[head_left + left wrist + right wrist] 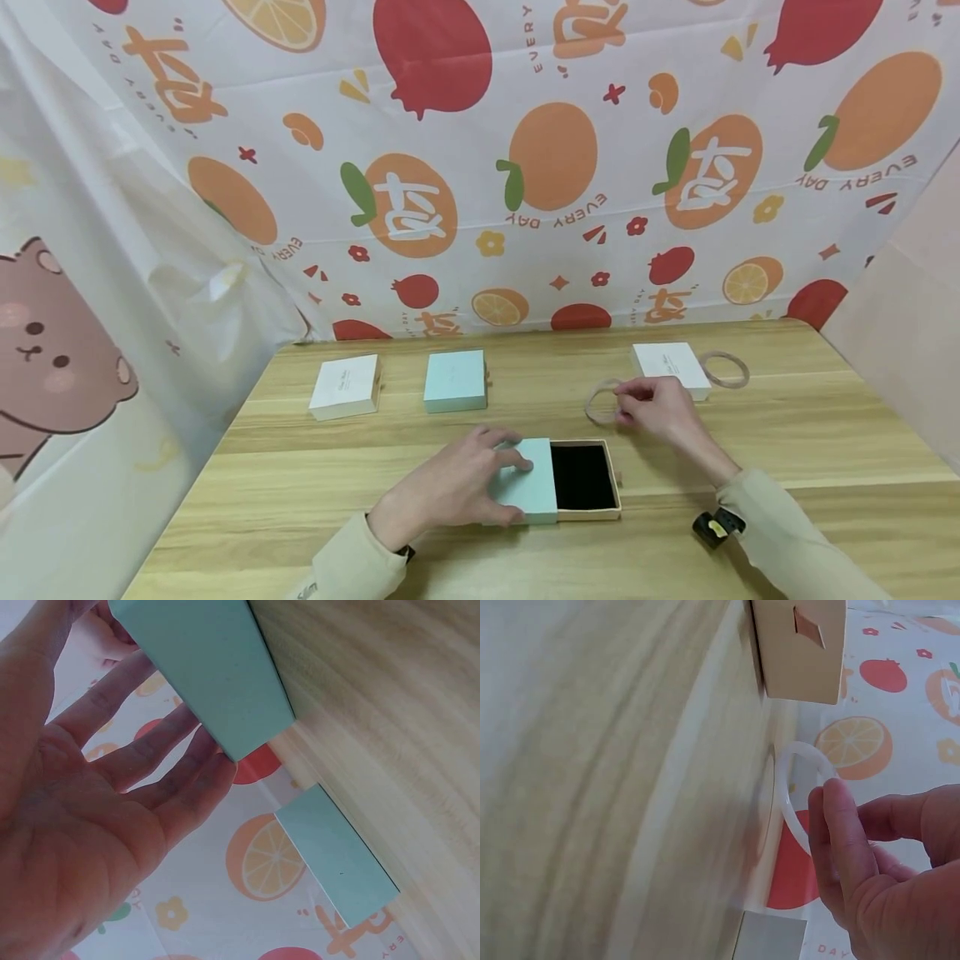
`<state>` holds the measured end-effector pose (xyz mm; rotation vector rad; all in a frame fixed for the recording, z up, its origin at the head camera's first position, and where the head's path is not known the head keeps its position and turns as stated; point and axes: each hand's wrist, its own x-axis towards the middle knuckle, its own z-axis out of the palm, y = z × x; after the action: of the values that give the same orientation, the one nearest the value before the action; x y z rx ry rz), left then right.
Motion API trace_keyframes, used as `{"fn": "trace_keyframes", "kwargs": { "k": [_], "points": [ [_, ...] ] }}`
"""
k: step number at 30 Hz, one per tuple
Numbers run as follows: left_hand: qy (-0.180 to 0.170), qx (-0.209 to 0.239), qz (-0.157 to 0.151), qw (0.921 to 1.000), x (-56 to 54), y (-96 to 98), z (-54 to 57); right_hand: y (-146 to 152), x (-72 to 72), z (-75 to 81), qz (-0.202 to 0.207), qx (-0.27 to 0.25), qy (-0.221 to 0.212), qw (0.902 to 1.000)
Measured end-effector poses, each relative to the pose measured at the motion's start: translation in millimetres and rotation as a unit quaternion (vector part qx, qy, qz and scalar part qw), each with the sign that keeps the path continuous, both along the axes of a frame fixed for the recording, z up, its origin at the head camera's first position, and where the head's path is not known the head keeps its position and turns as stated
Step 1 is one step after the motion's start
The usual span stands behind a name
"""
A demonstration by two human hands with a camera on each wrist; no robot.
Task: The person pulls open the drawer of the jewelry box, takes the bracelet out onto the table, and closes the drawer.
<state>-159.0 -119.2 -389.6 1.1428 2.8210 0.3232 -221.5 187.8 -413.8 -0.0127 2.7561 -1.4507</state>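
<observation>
My left hand [465,479] grips a mint-green drawer box [542,483], thumb at its near side and fingers over the top and far side. Its drawer [583,477] is pulled partway out to the right, showing a black lining with nothing lying on it. To the right and farther back, my right hand [660,408] pinches a pale translucent bangle [784,787] between thumb and fingertips. In the right wrist view that bangle stands tilted, seemingly just off the tabletop, with a faint reflection beside it. The fingers partly hide its right side.
Along the back of the wooden table stand a white box [345,386] at left, a second mint-green box [455,381] and another white box [671,368] at right. Beside the latter lies a second bangle [727,385]. A fruit-print curtain [480,250] hangs behind.
</observation>
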Motion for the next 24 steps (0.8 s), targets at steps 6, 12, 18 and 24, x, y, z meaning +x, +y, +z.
{"fn": "trace_keyframes", "kwargs": {
  "k": [6, 12, 18, 24],
  "points": [
    [0.0, 0.001, -0.001, 1.0, 0.8, 0.1, 0.4, -1.0, -3.5, 0.6, 0.029, 0.07, 0.023, 0.9968],
    [-0.003, -0.003, 0.002, 1.0, -0.6, -0.2, 1.5, -3.3, -6.3, -1.7, 0.088, 0.134, 0.063, 0.985],
    [-0.006, -0.003, 0.002, 1.0, -0.8, -0.5, 1.0, -5.3, -10.2, -5.0, 0.11, 0.174, 0.097, 0.9737],
    [-0.005, -0.001, 0.001, 1.0, 0.6, -0.8, 0.1, -7.5, -16.9, -7.5, 0.108, 0.195, 0.108, 0.9689]
  ]
}}
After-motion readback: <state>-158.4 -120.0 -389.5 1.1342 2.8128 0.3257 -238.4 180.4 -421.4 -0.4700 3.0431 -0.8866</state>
